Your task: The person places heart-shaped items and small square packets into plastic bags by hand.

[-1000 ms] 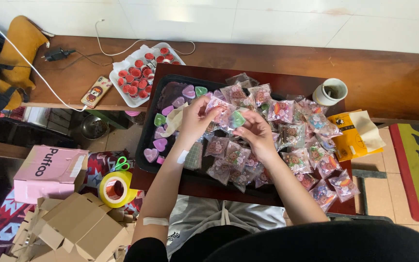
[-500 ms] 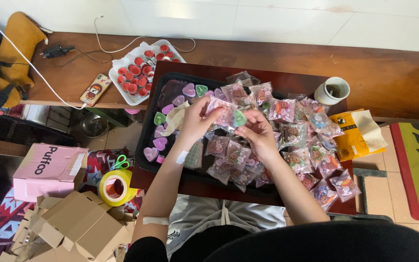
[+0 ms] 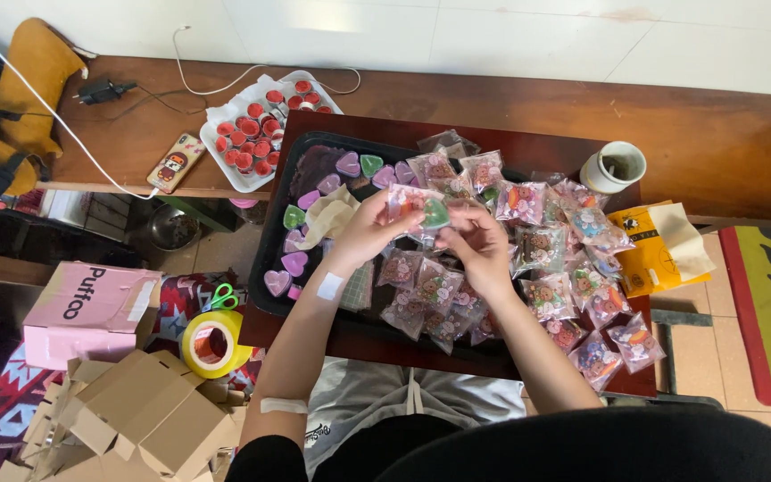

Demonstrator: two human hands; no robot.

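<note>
My left hand (image 3: 363, 234) and my right hand (image 3: 479, 243) meet over a black tray (image 3: 271, 268) and together pinch a small clear printed bag (image 3: 410, 202) with a green heart-shaped piece (image 3: 435, 213) in it. Under and to the right of my hands lie several filled printed bags (image 3: 573, 268). Loose pink, purple and green heart pieces (image 3: 294, 264) sit at the tray's left side beside a crumpled cream wrapper (image 3: 327, 214).
A white tray of red round pieces (image 3: 256, 134) and a phone (image 3: 174, 163) lie on the brown shelf behind. A white cup (image 3: 613, 167) and a yellow packet (image 3: 658, 245) are at right. On the floor left: pink box (image 3: 91, 312), tape roll (image 3: 213, 345), green scissors (image 3: 221, 297), folded cardboard boxes (image 3: 136, 419).
Both hands have drawn slightly closer together and shifted the small bag a little; the green heart now sits higher between the fingers.
</note>
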